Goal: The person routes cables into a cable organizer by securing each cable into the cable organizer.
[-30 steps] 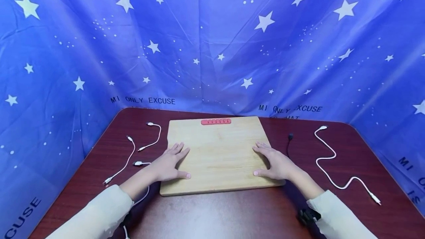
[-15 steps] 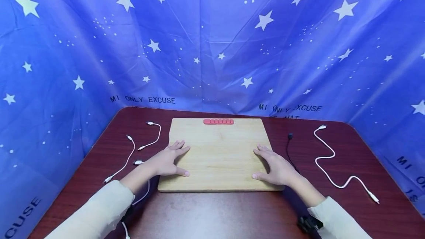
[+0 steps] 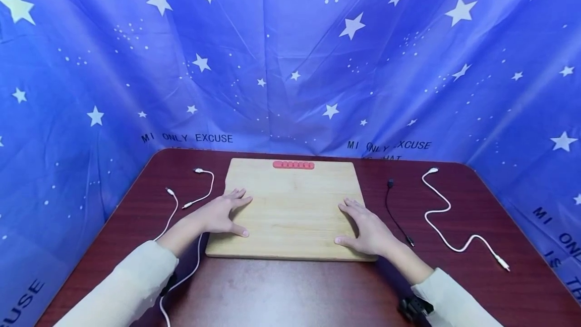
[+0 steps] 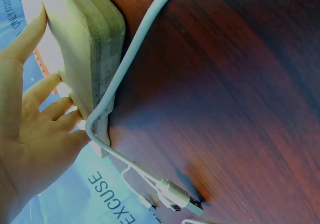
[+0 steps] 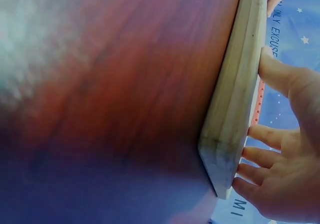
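Observation:
A pale wooden board (image 3: 295,216) lies flat on the dark red table. Across its far edge sits a red strip with several notches (image 3: 293,165), like a cable holder. My left hand (image 3: 221,216) rests on the board's left side, fingers spread and thumb toward the middle. On the right side my right hand (image 3: 365,228) lies the same way. Both wrist views show fingertips against the board's top face and nothing gripped. Beside the board's left edge runs a white cable (image 4: 142,38) with a USB plug (image 4: 182,196); my left forearm partly hides it in the head view.
Two short white cables (image 3: 212,185) (image 3: 174,211) lie left of the board. To the right are a short black cable (image 3: 388,206) and a longer, wavy white cable (image 3: 436,211). A blue star-printed curtain (image 3: 281,54) hangs around the table's back and sides.
The board has turned slightly clockwise under my hands, so its near edge runs straighter across. Both hands have stayed on it. The head view has shifted a little, and more of the black cable shows.

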Demonstrator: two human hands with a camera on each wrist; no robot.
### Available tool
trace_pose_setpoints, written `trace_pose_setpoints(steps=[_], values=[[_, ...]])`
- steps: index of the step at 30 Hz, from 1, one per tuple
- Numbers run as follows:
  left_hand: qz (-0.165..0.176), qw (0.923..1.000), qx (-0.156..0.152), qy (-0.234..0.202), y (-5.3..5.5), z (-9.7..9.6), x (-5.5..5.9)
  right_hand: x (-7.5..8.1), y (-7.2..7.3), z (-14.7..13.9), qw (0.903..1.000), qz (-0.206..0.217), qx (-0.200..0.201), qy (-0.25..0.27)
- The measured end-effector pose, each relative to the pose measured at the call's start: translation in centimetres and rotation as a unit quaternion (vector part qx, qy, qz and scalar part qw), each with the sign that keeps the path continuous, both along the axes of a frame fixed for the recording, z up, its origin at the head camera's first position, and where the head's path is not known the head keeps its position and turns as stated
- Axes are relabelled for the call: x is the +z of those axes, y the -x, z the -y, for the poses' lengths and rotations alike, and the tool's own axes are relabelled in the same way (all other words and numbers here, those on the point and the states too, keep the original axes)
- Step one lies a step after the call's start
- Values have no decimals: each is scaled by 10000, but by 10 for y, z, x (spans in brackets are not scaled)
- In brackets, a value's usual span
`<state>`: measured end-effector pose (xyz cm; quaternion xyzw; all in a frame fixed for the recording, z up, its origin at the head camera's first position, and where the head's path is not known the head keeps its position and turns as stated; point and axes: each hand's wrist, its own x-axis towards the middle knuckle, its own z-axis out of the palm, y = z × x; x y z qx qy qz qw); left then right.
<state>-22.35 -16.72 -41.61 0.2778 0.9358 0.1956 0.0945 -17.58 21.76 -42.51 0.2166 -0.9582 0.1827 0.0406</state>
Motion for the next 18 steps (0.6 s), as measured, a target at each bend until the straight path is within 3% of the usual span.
trace_pose_setpoints(steps=[18], values=[[-160, 9998, -97, 61, 0, 1, -1, 0, 7, -3, 10000, 95, 10, -17]])
